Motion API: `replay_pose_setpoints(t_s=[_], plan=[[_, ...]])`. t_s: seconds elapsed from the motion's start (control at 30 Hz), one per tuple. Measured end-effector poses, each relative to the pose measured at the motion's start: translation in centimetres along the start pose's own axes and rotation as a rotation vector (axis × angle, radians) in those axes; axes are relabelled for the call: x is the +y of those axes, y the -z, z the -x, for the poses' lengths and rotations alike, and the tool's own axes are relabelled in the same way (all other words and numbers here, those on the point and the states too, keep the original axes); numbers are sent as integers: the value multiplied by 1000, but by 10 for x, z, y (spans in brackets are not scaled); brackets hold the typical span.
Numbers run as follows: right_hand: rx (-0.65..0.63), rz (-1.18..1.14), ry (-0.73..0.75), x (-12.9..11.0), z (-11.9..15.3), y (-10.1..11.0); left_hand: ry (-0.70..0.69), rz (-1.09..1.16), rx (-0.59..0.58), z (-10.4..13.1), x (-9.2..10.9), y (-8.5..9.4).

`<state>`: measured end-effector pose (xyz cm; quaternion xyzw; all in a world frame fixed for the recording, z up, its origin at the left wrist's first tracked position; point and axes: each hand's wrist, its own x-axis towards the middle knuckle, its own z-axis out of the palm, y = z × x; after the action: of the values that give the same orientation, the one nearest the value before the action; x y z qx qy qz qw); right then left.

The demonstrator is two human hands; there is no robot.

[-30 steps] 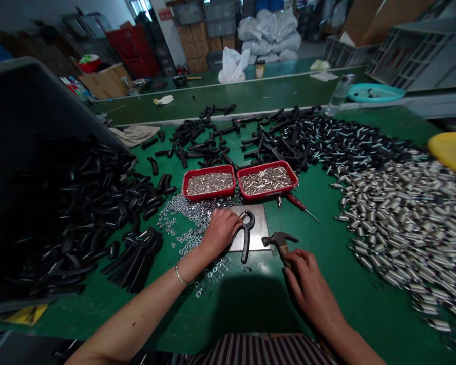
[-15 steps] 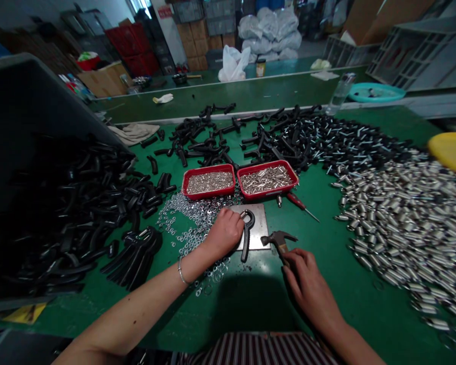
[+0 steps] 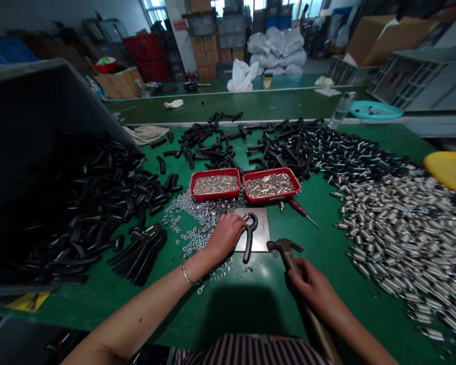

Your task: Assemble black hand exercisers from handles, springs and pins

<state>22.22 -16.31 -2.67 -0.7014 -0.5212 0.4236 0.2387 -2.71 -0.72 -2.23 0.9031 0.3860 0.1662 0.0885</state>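
Observation:
My left hand [image 3: 228, 234] is closed at the ring end of a black handle [image 3: 249, 241], where a small silver piece shows; its fingertips are partly hidden. The handle lies over a metal plate [image 3: 263, 230]. My right hand [image 3: 313, 284] is wrapped round the wooden shaft of a claw hammer [image 3: 287, 247], whose head is just right of the plate's lower corner. Small metal rings [image 3: 197, 238] lie scattered left of the plate. Behind it stand two red trays, one with small silver bits [image 3: 216, 185] and one with silver pins [image 3: 271, 185].
A red screwdriver [image 3: 302, 210] lies right of the plate. Silver springs-like cylinders [image 3: 395, 218] are heaped at right, black handles with pins [image 3: 338, 147] behind. A large grey bin [image 3: 61, 91] of black handles stands at left, with a bundle of handles [image 3: 140, 253] beside it.
The view has tilted up a little. My right hand has closed round the hammer's shaft, and more of the shaft shows. My left hand stays at the handle's ring end.

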Motion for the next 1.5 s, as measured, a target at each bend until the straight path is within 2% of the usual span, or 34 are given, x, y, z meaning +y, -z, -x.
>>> replay_pose_setpoints(t_s=[0.07,0.23,0.3,0.37,0.5,0.6,0.7,0.73,0.87,1.0,1.03,1.13,1.2,1.27,1.33,1.37,1.47,1.5], plan=[[-144,-156,-23,-6,-2,14,61,116,44,3,1,1],[-170,-341,15,-30,0,35,162,370,108,7,-2,-4],[-230,-262,-23,-41,-4,36,195,446,117,7,-4,-4],[-217,-66,25,-53,-12,37,229,471,135,10,-3,-2],[-87,298,315,-79,-28,39,280,194,139,26,3,8],[-22,401,449,-94,-37,36,296,-22,49,39,9,9],[96,440,513,-95,-45,28,285,-54,-21,41,10,3],[97,470,516,-93,-47,26,277,-45,-28,40,9,0],[-79,544,456,-86,-50,20,252,-55,-46,35,8,-7],[74,473,479,-86,-46,18,238,-91,-76,34,9,-7],[66,495,471,-87,-46,17,237,-97,-85,34,9,-6],[-126,546,398,-91,-50,16,241,-121,-117,33,9,-5],[-166,490,377,-96,-56,19,240,-129,-125,33,9,-5],[-38,440,405,-101,-63,25,243,-119,-113,32,9,-5],[76,490,416,-104,-73,30,252,-101,-102,32,10,-5],[65,534,406,-104,-78,33,258,-93,-105,32,10,-5],[-90,572,388,-100,-90,36,276,-84,-145,32,11,-2],[-87,540,399,-97,-92,37,282,-85,-164,31,12,-1]])
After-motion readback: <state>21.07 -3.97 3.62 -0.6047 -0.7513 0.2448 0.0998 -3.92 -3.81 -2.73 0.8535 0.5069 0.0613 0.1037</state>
